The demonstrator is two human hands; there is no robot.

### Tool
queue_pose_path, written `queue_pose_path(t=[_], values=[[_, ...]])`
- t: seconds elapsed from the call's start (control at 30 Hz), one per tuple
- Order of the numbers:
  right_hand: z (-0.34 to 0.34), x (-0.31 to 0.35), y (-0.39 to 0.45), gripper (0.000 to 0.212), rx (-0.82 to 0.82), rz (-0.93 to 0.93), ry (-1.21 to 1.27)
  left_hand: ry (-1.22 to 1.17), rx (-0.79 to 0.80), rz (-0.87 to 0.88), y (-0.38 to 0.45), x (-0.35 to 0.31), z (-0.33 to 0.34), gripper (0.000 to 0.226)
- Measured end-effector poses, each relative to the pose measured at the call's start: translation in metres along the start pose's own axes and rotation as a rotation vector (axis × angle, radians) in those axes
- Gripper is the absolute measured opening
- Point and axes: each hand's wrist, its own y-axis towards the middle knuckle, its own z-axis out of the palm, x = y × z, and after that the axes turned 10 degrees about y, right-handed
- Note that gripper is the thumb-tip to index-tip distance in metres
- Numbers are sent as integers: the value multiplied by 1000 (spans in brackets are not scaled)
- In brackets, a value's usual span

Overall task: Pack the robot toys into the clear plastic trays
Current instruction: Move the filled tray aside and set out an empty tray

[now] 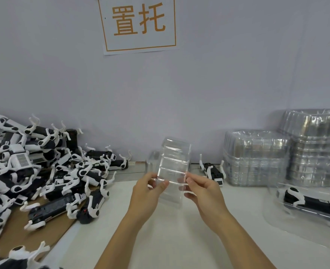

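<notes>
A clear plastic tray [172, 162] is held up above the white table, tilted with its far end raised. My left hand [150, 188] pinches its lower left edge and my right hand [201, 188] pinches its lower right edge. A big heap of black-and-white robot dog toys [43, 171] lies at the left, partly on brown cardboard. One more robot toy [212, 170] lies on the table behind the tray, to the right. At the far right a robot toy [313, 203] lies packed in a clear tray.
Two stacks of empty clear trays [257, 158] stand at the back right against the wall, the right-hand stack [319, 144] taller. A paper sign with orange characters [138, 24] hangs on the wall. The white table surface [170, 239] spreads under my arms.
</notes>
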Motion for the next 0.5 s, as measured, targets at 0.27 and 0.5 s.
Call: queue_pose_path(t=[0.27, 0.5], values=[[-6, -3, 6, 25, -102, -63, 98, -55, -1, -21, 2, -2, -1, 12], [-20, 4, 9, 28, -242, -124, 57, -125, -101, -25, 9, 2, -10, 7]])
